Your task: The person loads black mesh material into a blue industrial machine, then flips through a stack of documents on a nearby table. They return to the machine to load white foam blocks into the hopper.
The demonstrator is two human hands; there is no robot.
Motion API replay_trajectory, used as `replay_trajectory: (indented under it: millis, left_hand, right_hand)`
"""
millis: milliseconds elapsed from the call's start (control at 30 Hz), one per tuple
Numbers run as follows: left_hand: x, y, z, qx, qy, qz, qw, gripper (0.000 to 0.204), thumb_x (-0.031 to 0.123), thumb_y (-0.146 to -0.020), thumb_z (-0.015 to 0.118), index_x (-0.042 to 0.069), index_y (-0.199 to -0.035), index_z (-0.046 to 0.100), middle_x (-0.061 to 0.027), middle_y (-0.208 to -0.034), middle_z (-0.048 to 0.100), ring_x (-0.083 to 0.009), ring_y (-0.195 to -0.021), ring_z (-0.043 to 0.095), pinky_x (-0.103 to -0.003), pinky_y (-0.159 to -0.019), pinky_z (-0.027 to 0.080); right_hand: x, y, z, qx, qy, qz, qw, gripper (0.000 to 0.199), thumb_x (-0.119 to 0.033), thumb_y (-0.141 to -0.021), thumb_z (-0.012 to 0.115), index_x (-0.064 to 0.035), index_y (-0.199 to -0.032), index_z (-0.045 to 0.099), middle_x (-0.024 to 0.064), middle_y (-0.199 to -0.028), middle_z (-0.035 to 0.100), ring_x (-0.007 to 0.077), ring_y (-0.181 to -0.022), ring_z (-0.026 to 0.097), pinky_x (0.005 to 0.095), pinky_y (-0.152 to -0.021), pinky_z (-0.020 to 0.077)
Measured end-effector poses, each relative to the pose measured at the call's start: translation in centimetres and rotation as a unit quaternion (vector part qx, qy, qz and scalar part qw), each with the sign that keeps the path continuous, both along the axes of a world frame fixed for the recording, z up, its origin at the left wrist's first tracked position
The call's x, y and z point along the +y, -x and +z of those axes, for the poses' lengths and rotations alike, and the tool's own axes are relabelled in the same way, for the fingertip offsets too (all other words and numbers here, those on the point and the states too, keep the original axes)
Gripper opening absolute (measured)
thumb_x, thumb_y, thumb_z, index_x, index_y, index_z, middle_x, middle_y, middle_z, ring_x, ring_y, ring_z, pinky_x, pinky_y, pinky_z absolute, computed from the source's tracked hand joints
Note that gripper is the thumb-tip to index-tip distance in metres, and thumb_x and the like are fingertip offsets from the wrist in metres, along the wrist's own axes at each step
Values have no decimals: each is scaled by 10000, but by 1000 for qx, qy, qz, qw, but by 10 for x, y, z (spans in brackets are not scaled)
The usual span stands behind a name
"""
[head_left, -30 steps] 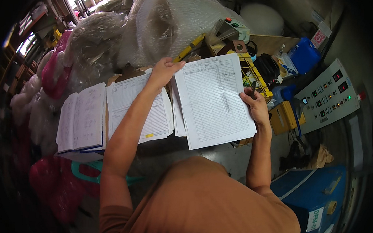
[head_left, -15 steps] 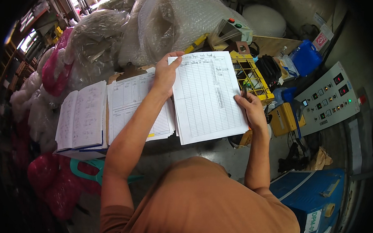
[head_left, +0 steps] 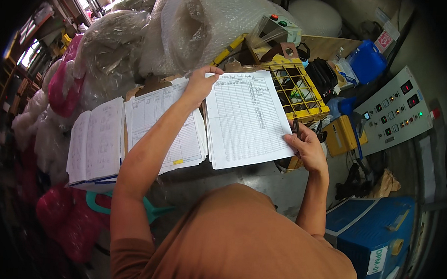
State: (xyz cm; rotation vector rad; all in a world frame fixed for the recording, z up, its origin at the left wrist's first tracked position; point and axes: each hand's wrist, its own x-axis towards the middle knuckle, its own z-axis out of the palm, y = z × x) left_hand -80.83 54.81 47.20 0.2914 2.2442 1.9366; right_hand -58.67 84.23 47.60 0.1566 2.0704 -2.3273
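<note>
A stack of white sheets with a ruled, partly handwritten table [head_left: 244,125] is held up in front of me. My left hand [head_left: 202,86] is closed on its upper left corner, thumb over the top sheet. At the lower right edge my right hand [head_left: 307,145] grips the stack and also has a dark pen [head_left: 296,125] between its fingers. Just left of the stack lie printed forms [head_left: 164,122] on a clipboard, partly behind my left forearm. Beyond them is an open notebook [head_left: 94,141] with handwritten pages.
Bubble wrap [head_left: 208,29] is heaped at the back, with pink plastic bags [head_left: 70,217] at the left. On the right are a yellow wire basket [head_left: 300,90], a yellow case [head_left: 342,135], a grey control panel [head_left: 396,114] and a blue machine [head_left: 374,231]. A teal chair [head_left: 153,211] shows below the notebook.
The stack of sheets has come down slightly at its top and shifted a little left, nearer the forms. Both hands moved with it, and the right hand sits lower.
</note>
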Motion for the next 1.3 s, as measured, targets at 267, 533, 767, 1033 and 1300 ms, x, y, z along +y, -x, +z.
replay_trajectory:
  millis: [267, 533, 767, 1033, 1300]
  left_hand:
    - [11, 23, 9, 101, 171, 55, 978, 197, 84, -970, 693, 10, -1143, 753, -120, -1052, 762, -196, -943, 728, -332, -848, 571]
    - [11, 81, 43, 18, 217, -68, 974, 547, 354, -911, 804, -40, -1284, 729, -244, -1216, 749, -322, -1084, 723, -397, -939, 534]
    - [28, 118, 15, -92, 235, -93, 963, 582, 460, -948, 797, -54, -1218, 757, -231, -1193, 731, -285, -1001, 695, -409, -813, 525]
    - [31, 120, 15, -189, 138, -90, 968, 438, 364, -940, 832, -30, -1123, 780, -187, -1155, 728, -269, -1005, 674, -447, -822, 516]
    - [35, 133, 7, -214, 97, -103, 967, 299, 240, -972, 802, -35, -1085, 775, -132, -1065, 737, -245, -950, 642, -407, -819, 470]
  right_hand:
    - [7, -7, 12, 5, -92, -25, 995, 329, -38, -997, 646, 4, -1316, 716, -46, -986, 690, 18, -777, 536, 199, -680, 423]
    - [8, -5, 23, -5, -128, 0, 992, 262, -72, -994, 658, -12, -1226, 766, -91, -809, 606, 7, -673, 458, 207, -594, 338]
    - [3, -4, 16, 4, -99, -35, 994, 251, -79, -988, 665, -23, -1206, 775, -100, -742, 554, 12, -620, 413, 210, -562, 297]
    - [-6, -6, 21, -4, -84, -39, 996, 244, -81, -994, 678, -4, -1206, 772, -64, -789, 621, 12, -631, 468, 203, -564, 333]
    - [-14, 3, 33, -4, -112, -34, 993, 255, -93, -987, 670, -12, -1204, 778, -86, -757, 601, 3, -603, 420, 203, -542, 295]
